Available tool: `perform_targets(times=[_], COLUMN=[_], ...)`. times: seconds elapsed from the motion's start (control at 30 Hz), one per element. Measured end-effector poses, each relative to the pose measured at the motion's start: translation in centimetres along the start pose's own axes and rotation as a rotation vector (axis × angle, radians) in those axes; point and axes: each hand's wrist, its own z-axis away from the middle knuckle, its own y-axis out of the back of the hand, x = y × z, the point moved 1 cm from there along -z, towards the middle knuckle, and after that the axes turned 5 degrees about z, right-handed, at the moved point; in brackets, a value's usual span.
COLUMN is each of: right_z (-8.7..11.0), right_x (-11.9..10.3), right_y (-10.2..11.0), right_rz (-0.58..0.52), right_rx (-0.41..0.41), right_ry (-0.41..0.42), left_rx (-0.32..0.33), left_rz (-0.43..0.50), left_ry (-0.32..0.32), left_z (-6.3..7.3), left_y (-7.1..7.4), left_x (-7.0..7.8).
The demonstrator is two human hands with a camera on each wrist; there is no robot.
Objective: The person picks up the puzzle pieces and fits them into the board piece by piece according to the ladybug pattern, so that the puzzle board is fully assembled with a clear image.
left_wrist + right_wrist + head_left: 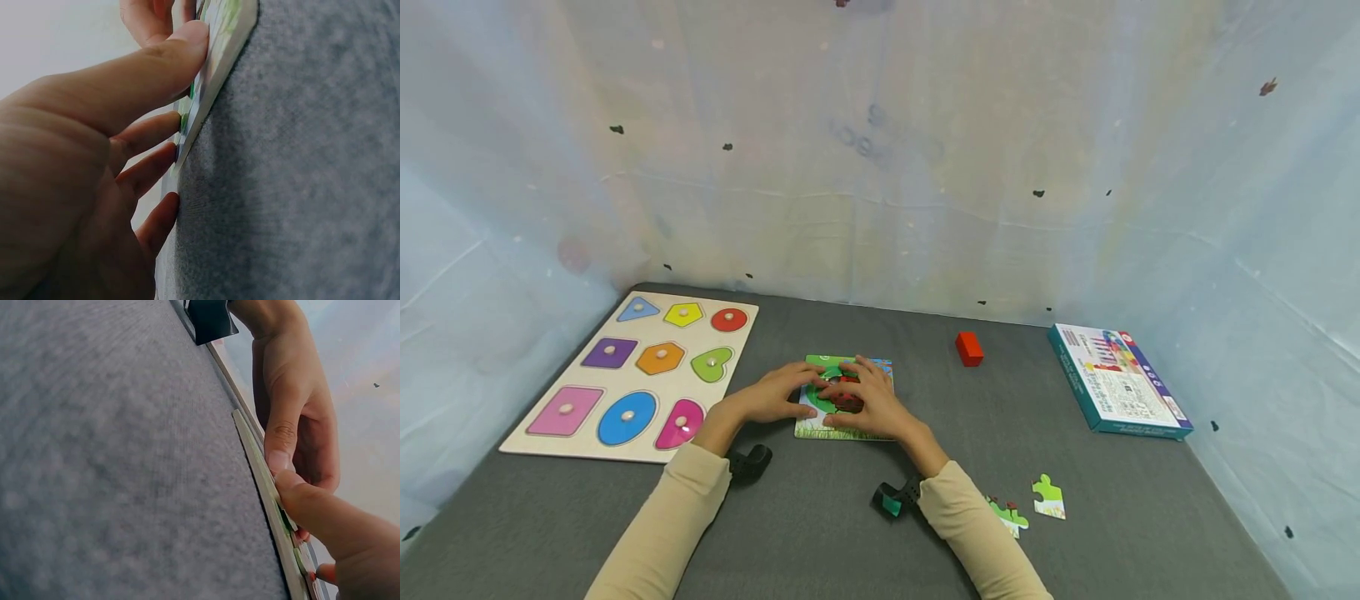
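Puzzle (815, 427) flat on the desk (820, 533), both hands at it. Left hand (767, 398) at its left side: fingers (150, 167) spread and loosely bent, thumb resting on its face near the edge, nothing gripped. Right hand (883, 410) over its right half: fingers gently arched, thumb well apart from them, around a red-and-black figure (848, 403); no lifted piece seen, though the fingertips are partly hidden. Thumb tips sit close together over the puzzle's near part.

Left of the puzzle: shape board (617, 375), nine knobbed shapes in it. Right and beyond: red block (970, 349). Farther right: box (1116, 379), printed face up. Right and nearer the person than the puzzle: two loose pieces (1049, 498), green and white, one partly behind the right sleeve (973, 529).
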Motion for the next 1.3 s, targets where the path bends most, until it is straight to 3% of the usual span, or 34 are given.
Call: perform_targets(times=[0.33,0.5,0.7,0.83,1.03,1.17,1.3], right_z=[0.0,0.0,-0.1,-0.2,0.1,0.9,2.4], right_x=[0.4,0.3,0.1,-0.3,-1.6,-2.0,-1.6], right_y=[-0.7,-0.7,-0.7,-0.5,0.4,1.4,2.6], right_rz=[0.023,0.021,0.040,0.097,0.221,0.193,0.093], right_rx=[0.021,0.034,0.017,-0.010,-0.073,-0.110,-0.120], right_ry=[0.024,0.035,0.032,0.010,-0.011,0.017,0.022], left_rx=[0.028,0.014,0.016,0.011,-0.001,-0.003,-0.015], left_rz=[-0.003,-0.004,-0.116,-0.170,-0.174,-0.172,-0.173], left_ry=[-0.069,-0.030,-0.005,0.021,0.071,0.080,0.075], left_z=[0.2,0.0,-0.2,-0.3,-0.6,-0.8,-0.8], left_y=[-0.1,-0.1,-0.2,-0.3,-0.5,-0.5,-0.6], left_x=[-0.1,-0.3,0.1,0.5,0.5,0.6,0.8])
